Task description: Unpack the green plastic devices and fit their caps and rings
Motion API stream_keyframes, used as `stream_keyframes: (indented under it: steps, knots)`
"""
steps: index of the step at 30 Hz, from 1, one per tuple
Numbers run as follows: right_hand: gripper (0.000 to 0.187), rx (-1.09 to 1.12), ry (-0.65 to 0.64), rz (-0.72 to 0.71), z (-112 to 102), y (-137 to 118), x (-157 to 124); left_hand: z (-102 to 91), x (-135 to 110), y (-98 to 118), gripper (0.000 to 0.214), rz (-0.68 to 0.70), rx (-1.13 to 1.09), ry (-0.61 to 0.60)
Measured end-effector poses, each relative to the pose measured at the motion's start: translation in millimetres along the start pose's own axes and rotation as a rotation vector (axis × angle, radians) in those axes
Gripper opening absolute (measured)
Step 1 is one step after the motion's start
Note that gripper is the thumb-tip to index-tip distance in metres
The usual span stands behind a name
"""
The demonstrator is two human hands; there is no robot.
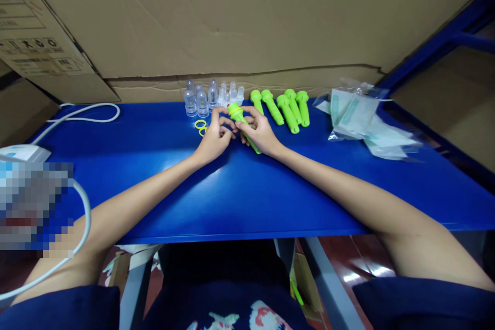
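Both my hands meet near the far middle of the blue table (247, 191). My right hand (260, 133) is wrapped round the shaft of a bright green plastic handle (236, 112), whose head points up and to the left. My left hand (215, 136) pinches at that head with its fingertips; whether a small part sits between them is hidden. Two yellow rings (201, 126) lie on the table just left of my left hand.
Several clear plastic caps (204, 97) stand in a cluster at the back. Several more green handles (284, 106) lie side by side to the right of my hands. Clear plastic bags (361, 118) are piled at far right. A white cable (83, 113) and a white device (21, 153) are at left. Cardboard boxes (232, 15) wall the back.
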State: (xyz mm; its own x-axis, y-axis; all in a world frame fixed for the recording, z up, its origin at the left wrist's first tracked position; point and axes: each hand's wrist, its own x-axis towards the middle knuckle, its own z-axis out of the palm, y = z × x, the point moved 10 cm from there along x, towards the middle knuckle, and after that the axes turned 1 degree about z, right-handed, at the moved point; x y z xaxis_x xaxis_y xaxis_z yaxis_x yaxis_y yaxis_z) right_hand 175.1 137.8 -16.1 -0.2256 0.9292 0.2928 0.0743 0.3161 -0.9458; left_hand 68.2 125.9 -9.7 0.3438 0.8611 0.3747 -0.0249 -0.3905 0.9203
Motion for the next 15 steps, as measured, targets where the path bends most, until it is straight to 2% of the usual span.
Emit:
stream_keyframes:
  steps: [15]
  knots:
    - [0.051,-0.005,-0.007,-0.019,1.7,-2.7,-0.9,1.5,-1.3,-0.4,0.049,0.008,-0.01,0.007]
